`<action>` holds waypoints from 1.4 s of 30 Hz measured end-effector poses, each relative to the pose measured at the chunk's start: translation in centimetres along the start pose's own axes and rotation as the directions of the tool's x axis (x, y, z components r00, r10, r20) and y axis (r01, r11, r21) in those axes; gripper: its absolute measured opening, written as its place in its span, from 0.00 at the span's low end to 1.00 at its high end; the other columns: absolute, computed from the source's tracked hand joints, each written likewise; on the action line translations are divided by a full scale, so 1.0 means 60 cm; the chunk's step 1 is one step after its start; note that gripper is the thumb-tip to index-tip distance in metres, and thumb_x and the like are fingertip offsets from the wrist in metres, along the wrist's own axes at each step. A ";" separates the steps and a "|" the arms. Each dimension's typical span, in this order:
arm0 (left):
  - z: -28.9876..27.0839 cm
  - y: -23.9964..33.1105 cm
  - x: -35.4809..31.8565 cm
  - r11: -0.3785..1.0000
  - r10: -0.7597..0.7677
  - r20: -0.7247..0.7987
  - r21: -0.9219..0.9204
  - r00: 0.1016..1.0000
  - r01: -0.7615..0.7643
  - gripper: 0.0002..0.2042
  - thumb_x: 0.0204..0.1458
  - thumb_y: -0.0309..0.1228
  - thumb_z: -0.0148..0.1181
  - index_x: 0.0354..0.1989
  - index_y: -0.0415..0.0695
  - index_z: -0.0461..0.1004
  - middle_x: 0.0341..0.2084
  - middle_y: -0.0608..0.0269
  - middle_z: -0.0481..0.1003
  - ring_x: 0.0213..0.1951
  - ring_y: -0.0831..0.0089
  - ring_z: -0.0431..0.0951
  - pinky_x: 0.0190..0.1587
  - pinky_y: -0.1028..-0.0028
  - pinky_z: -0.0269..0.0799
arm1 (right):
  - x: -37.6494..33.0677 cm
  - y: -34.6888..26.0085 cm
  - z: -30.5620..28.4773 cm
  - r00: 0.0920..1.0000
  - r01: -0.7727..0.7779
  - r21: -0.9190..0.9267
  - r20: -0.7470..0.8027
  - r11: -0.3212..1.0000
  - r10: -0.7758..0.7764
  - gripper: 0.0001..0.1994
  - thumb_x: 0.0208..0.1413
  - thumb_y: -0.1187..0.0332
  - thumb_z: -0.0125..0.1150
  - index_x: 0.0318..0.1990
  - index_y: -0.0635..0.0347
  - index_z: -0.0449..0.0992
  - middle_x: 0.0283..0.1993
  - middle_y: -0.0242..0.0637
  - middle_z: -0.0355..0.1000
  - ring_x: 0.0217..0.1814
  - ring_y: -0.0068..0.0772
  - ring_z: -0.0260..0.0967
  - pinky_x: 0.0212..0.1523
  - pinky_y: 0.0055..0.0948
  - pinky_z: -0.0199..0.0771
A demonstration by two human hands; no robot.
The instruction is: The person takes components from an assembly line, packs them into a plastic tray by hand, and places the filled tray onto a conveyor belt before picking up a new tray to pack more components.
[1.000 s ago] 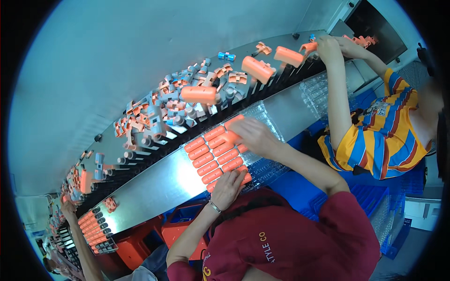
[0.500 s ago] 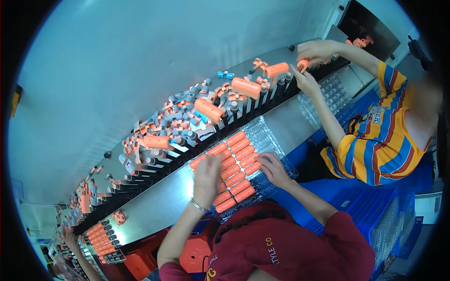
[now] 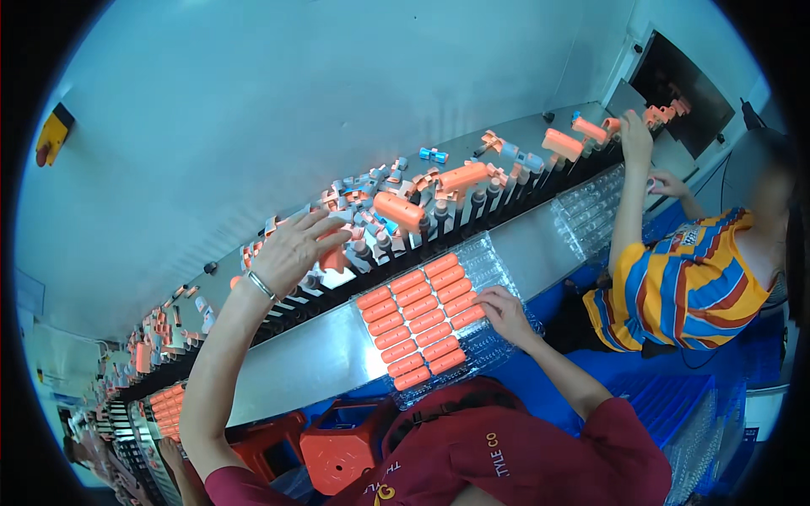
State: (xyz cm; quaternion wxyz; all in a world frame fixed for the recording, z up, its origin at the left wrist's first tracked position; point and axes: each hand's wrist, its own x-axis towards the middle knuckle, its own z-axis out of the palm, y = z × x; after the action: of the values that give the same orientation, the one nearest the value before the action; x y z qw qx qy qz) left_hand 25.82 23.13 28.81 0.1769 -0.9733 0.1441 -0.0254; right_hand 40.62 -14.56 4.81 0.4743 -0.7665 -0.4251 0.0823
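Note:
Over the row of dark posts, my left hand (image 3: 291, 249), with a silver bracelet at its wrist, reaches out with its fingers apart. An orange half-round plastic shell (image 3: 334, 260) shows under its fingertips; whether they grip it is hidden. My right hand (image 3: 504, 316) has its fingers stretched to the end of an orange shell (image 3: 466, 316) at the right side of a clear plastic tray (image 3: 504, 260). Several orange shells (image 3: 413, 291) lie there in slanted columns. More orange shells (image 3: 398, 211) sit on the posts (image 3: 439, 223) beyond the tray.
Grey and orange clips (image 3: 363, 190) are heaped behind the posts. A metal ledge (image 3: 295, 371) runs under the tray. At right, a co-worker's hand (image 3: 637, 139) is at the posts. Red stools (image 3: 337, 451) and blue crates (image 3: 662, 405) stand nearby.
My left hand has moved from above the tray, up and left, to a shell at the posts. My right hand stays by the tray's right side. The co-worker's hands have moved right and apart.

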 end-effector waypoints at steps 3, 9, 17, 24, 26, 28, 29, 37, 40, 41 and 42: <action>-0.023 0.042 -0.021 0.855 -0.442 0.201 -0.200 0.874 0.478 0.24 0.59 0.36 0.59 0.64 0.49 0.63 0.37 0.53 0.80 0.34 0.54 0.80 0.35 0.56 0.75 | 0.049 -0.034 -0.020 1.000 -0.023 0.036 0.001 0.999 0.023 0.08 0.58 0.77 0.57 0.43 0.65 0.80 0.35 0.41 0.75 0.36 0.36 0.75 0.40 0.31 0.75; 0.005 0.069 -0.128 0.745 -0.552 0.254 -0.278 0.794 0.606 0.24 0.56 0.32 0.60 0.62 0.52 0.64 0.27 0.47 0.79 0.31 0.48 0.81 0.33 0.53 0.74 | 0.214 -0.198 -0.028 0.994 -0.021 0.299 -0.097 0.954 0.053 0.20 0.65 0.70 0.56 0.63 0.65 0.66 0.29 0.35 0.72 0.31 0.24 0.71 0.31 0.28 0.71; 0.012 0.034 -0.232 0.867 -0.456 0.088 -0.183 0.886 0.464 0.11 0.49 0.30 0.62 0.42 0.46 0.77 0.43 0.58 0.76 0.48 0.58 0.76 0.49 0.61 0.71 | 0.334 -0.321 0.067 0.894 0.399 -0.388 0.365 0.831 -0.259 0.16 0.52 0.68 0.66 0.44 0.70 0.72 0.40 0.56 0.76 0.47 0.58 0.74 0.46 0.49 0.73; 0.075 0.086 -0.338 0.710 -0.692 -0.265 -0.081 0.671 0.700 0.18 0.48 0.23 0.60 0.50 0.43 0.73 0.42 0.55 0.77 0.45 0.56 0.77 0.47 0.61 0.72 | 0.318 -0.340 0.153 0.701 0.713 -0.317 0.303 0.625 -0.646 0.13 0.49 0.76 0.61 0.44 0.61 0.70 0.41 0.45 0.74 0.48 0.48 0.73 0.47 0.43 0.72; 0.091 0.105 -0.352 0.645 -0.710 -0.397 -0.035 0.582 0.763 0.19 0.52 0.26 0.62 0.53 0.42 0.73 0.44 0.57 0.77 0.45 0.57 0.77 0.47 0.62 0.71 | 0.310 -0.327 0.181 0.626 0.770 -0.273 0.154 0.577 -0.764 0.15 0.51 0.75 0.60 0.48 0.62 0.72 0.45 0.44 0.75 0.52 0.47 0.73 0.50 0.42 0.73; 0.101 0.141 -0.347 0.585 -0.724 -0.494 -0.072 0.481 0.807 0.18 0.52 0.25 0.63 0.53 0.41 0.74 0.43 0.56 0.77 0.45 0.56 0.77 0.47 0.61 0.71 | 0.307 -0.326 0.210 0.596 0.791 -0.238 0.096 0.563 -0.797 0.16 0.52 0.73 0.60 0.50 0.63 0.72 0.47 0.43 0.75 0.53 0.46 0.73 0.51 0.41 0.73; 0.111 0.157 -0.335 0.618 -0.706 -0.504 -0.093 0.498 0.781 0.17 0.53 0.24 0.63 0.52 0.39 0.74 0.42 0.54 0.77 0.44 0.54 0.77 0.46 0.60 0.71 | 0.310 -0.328 0.223 0.589 0.794 -0.238 0.081 0.559 -0.804 0.16 0.52 0.72 0.60 0.49 0.63 0.72 0.47 0.42 0.75 0.52 0.46 0.73 0.51 0.41 0.73; 0.200 0.447 -0.225 0.571 -0.611 -0.108 -0.746 0.784 0.342 0.20 0.49 0.33 0.69 0.50 0.42 0.76 0.42 0.56 0.76 0.43 0.58 0.77 0.44 0.62 0.72 | 0.338 -0.402 0.267 0.358 0.885 -0.325 0.016 0.333 -0.934 0.13 0.48 0.70 0.61 0.42 0.61 0.73 0.38 0.37 0.72 0.42 0.35 0.72 0.50 0.35 0.73; 0.233 0.492 -0.198 0.520 -0.549 -0.089 -0.815 0.831 0.256 0.23 0.49 0.37 0.67 0.53 0.44 0.74 0.37 0.59 0.73 0.39 0.60 0.74 0.41 0.64 0.69 | 0.307 -0.424 0.258 0.456 0.854 -0.177 -0.193 0.489 -0.868 0.12 0.49 0.71 0.60 0.42 0.62 0.73 0.37 0.37 0.72 0.40 0.37 0.72 0.47 0.36 0.73; 0.253 0.503 -0.195 0.516 -0.545 -0.096 -0.821 0.833 0.244 0.23 0.49 0.37 0.67 0.53 0.44 0.74 0.37 0.59 0.73 0.39 0.60 0.74 0.41 0.64 0.69 | 0.286 -0.407 0.260 0.489 0.841 -0.109 -0.265 0.530 -0.831 0.11 0.50 0.72 0.60 0.41 0.62 0.72 0.35 0.37 0.71 0.38 0.36 0.71 0.43 0.36 0.73; 0.269 0.518 -0.196 0.537 -0.539 -0.107 -0.808 0.835 0.243 0.24 0.49 0.38 0.67 0.55 0.44 0.74 0.36 0.60 0.72 0.38 0.61 0.73 0.39 0.64 0.69 | 0.245 -0.383 0.232 0.625 0.780 -0.015 -0.046 0.626 -0.779 0.14 0.49 0.72 0.61 0.45 0.62 0.72 0.40 0.39 0.73 0.42 0.39 0.72 0.45 0.38 0.74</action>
State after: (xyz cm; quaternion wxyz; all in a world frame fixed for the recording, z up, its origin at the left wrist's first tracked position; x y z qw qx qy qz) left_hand 7.76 4.13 2.77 -0.2915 -0.9395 -0.0563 -0.1708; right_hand 29.29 9.66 19.74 0.4756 -0.5077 -0.7030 -0.1479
